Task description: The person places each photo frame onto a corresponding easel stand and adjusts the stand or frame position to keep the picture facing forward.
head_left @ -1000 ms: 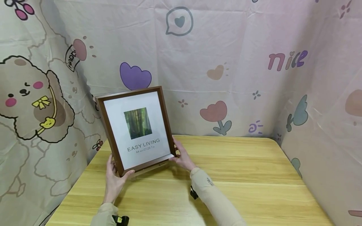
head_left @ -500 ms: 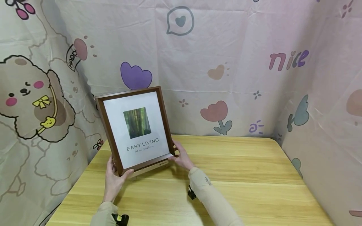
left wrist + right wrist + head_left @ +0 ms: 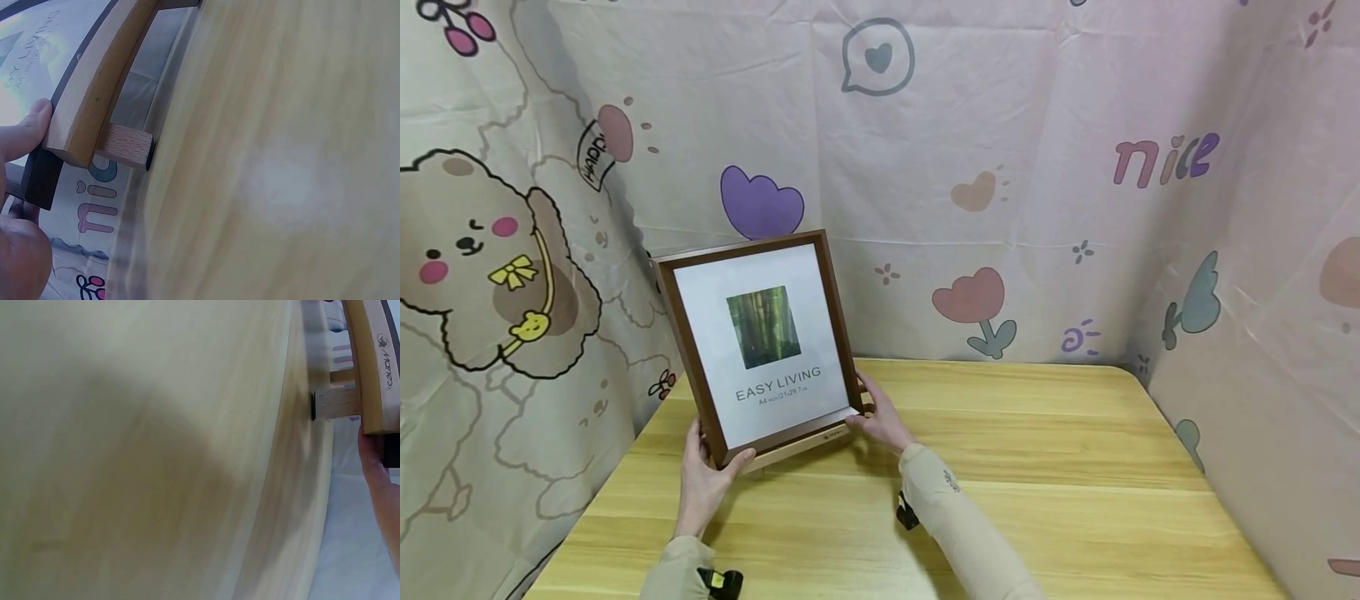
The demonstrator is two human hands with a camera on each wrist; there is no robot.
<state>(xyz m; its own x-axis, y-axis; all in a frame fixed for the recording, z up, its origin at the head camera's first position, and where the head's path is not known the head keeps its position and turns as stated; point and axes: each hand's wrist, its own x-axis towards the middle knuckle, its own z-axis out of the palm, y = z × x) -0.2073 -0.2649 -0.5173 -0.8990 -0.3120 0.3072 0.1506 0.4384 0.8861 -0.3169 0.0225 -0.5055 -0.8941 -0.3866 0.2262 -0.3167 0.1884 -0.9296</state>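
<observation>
A brown picture frame [image 3: 762,333] with a white sheet, a small bamboo picture and the words "EASY LIVING" leans back on a light wooden stand [image 3: 797,450] at the table's left. My left hand [image 3: 703,479] grips the frame's lower left corner, thumb in front and fingers round the side. At the lower right corner, my right hand [image 3: 883,421] holds it the same way. Seen from the left wrist, a stand leg [image 3: 128,145] with a dark foot reaches down at the tabletop. The right wrist view shows the printed ledge [image 3: 378,369] under the frame; the stand's back is hidden.
The wood-grain table [image 3: 1037,467] extends to the right of the frame and toward me. A patterned cloth [image 3: 895,142] hangs behind the table and along both sides, close behind the frame. Black straps with small devices [image 3: 722,583] sit at both wrists.
The frame's lower edge and my right hand have shifted very slightly left, and more of the stand's ledge shows. Both hands keep their hold on the corners.
</observation>
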